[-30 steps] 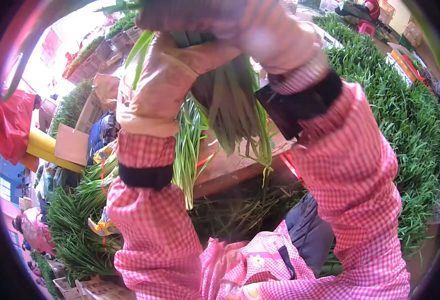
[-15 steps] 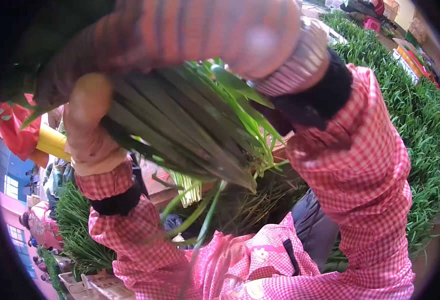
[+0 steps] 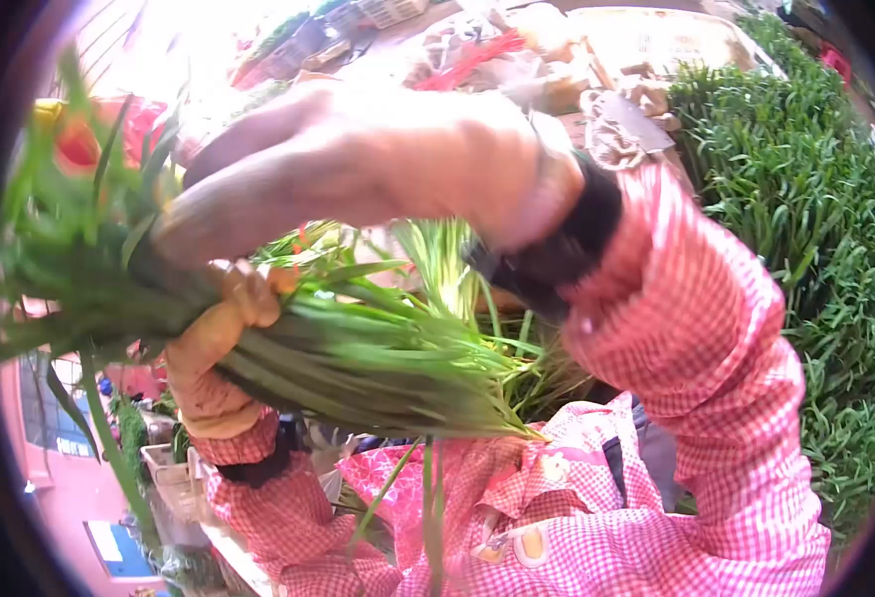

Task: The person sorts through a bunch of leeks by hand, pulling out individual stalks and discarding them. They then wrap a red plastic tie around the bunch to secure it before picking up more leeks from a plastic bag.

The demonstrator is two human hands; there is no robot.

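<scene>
A large bunch of long green leafy stalks (image 3: pixel 388 343) lies across the middle, its leafy end blurred at the left and its narrower end at the lower right. My left hand (image 3: pixel 223 323), in a pale glove, is wrapped round the bunch from below. Above it, my right hand (image 3: pixel 338 169) reaches over to the leafy end, fingers bent down against the leaves; the fingertips are blurred among them. A few loose stalks hang beneath the bunch. Another bundle of pale green stalks (image 3: pixel 442 261) stands behind my right wrist.
A wide mass of green stalks (image 3: pixel 805 239) fills the right side. Red strips (image 3: pixel 472 62) and crumpled wrapping lie at the top, near a pale crate (image 3: pixel 666 40). More crates (image 3: pixel 174 478) stand at the lower left. My pink checked apron (image 3: pixel 557 478) is below.
The bunch has dropped lower and reaches further left, lying more level. My right hand has moved down from the top edge, and its striped glove back no longer fills the view.
</scene>
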